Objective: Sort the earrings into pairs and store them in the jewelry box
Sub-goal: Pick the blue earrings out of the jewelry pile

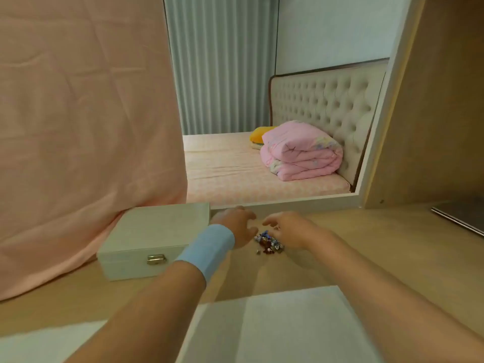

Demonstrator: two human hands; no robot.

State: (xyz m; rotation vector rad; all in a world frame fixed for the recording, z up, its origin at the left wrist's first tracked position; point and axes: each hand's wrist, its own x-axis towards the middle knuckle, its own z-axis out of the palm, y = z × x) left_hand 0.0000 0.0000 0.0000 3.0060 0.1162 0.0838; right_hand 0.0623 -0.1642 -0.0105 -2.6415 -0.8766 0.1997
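1. Earrings (269, 241): 1 small mixed heap of blue, red and silver bits lying on the wooden desk top (366, 231). It sits between the 2 hands, under the right fingertips and just beside the left thumb. A few loose pieces lie at the heap's near edge.
2. Right hand (289, 229): arched over the heap, with the fingers (272, 221) bent, slightly apart and pointing toward the left hand. Too blurred to tell whether they pinch a piece.
3. Left hand (235, 224): fingers loosely curled and apart, nothing seen in them. It is just left of the heap. A pale blue wristband (209, 247) wraps the wrist.
4. Jewelry box (154, 231): white, lid down, with a metal latch (156, 259) on the front wall. It stands to the left of the left fingers, its far right corner near them.
5. Pink cloth (78, 127): hangs behind and left of the box, its hem pooling on the desk.
6. Mirror (301, 201): stands just beyond the fingertips. It reflects a bed, a folded pink quilt (301, 150), a yellow pillow (258, 134) and a tufted headboard (319, 100).
7. Dark flat slab (461, 216): to the right, well apart from the right fingers. What it is cannot be told.
8. White panel (262, 323): on the near side, between the 2 forearms.
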